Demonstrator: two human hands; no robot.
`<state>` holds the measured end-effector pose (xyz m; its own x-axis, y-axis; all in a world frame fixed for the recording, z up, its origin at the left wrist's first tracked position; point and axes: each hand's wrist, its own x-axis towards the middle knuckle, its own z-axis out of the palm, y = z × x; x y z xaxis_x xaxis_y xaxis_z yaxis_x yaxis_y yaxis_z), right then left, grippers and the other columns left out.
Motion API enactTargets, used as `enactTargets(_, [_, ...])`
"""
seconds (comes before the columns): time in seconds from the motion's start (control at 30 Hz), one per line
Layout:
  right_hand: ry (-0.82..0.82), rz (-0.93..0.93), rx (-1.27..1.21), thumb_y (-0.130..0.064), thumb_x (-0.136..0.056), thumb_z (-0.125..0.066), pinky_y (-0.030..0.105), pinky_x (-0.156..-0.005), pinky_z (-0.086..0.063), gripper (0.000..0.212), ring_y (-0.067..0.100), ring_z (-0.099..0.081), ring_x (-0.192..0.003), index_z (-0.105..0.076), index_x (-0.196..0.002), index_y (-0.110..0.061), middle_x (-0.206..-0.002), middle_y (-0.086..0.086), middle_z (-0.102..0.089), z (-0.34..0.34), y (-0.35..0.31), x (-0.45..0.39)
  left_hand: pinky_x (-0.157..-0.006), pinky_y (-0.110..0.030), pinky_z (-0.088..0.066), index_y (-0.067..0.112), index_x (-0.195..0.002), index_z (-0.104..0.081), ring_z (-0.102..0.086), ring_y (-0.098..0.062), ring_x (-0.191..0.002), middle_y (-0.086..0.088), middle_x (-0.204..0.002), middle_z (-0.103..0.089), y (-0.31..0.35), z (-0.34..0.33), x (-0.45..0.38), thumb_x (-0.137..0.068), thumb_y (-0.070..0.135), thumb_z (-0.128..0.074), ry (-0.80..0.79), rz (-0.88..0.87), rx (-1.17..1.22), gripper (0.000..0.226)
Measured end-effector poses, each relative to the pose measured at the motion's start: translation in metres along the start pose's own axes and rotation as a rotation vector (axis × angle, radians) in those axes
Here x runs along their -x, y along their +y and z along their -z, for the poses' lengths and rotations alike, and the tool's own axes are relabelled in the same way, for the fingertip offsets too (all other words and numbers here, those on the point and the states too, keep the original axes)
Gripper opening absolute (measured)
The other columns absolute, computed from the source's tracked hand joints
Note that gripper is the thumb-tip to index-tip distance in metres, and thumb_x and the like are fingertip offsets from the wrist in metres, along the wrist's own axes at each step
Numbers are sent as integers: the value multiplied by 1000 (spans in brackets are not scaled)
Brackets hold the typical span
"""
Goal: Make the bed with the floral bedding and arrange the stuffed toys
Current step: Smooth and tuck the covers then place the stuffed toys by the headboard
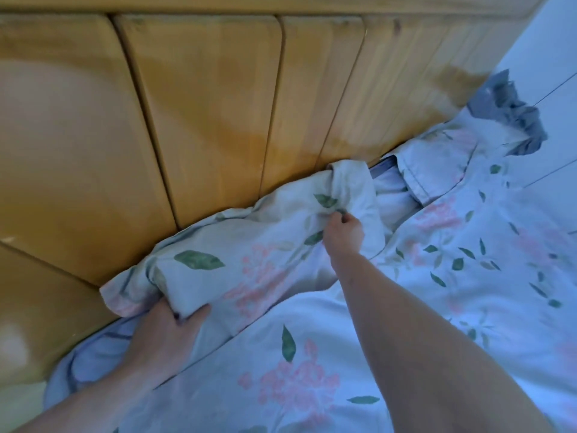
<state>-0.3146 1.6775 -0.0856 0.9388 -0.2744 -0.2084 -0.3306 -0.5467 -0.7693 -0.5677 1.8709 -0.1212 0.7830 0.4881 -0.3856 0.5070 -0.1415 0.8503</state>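
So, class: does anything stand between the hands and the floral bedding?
Nothing visible does. The left hand grips the floral bedding at its bunched edge, the right hand pinches it near the wooden headboard.

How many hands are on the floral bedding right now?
2. The left hand grips the bunched floral bedding near the wooden headboard, lower left. The right hand pinches a fold of it farther up, near the middle. No stuffed toys are in view.

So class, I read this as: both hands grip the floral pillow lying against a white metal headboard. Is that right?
Not quite. The head view shows the headboard is yellow-brown wooden panels, not white metal. The rest holds: the left hand and right hand both grip the floral pillow lying against it.
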Motion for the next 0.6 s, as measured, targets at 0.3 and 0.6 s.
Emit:
enactTargets(0.3, [371,96,-131,-21,-95,-50,30,-45,-29,36,17,-36,-51,-42,-62,-8,-55,3,-40,55,-74,-34,-68,-24,-43,15,-99,-72,-64,-11,-86,10,-80,-68,74,-49,-26,-97,31,-65,-55,-72,-30,17])
enactTargets(0.6, [-123,-49,270,-24,-95,-59,33,-99,-51,39,33,-62,-119,-63,-131,-8,-130,13,-65,42,-10,-36,-68,-33,-48,9,-92,-64,-62,-28,-88,-8,-90,-64,58,-95,-78,-97,43,-56,-244,23,-354,35])
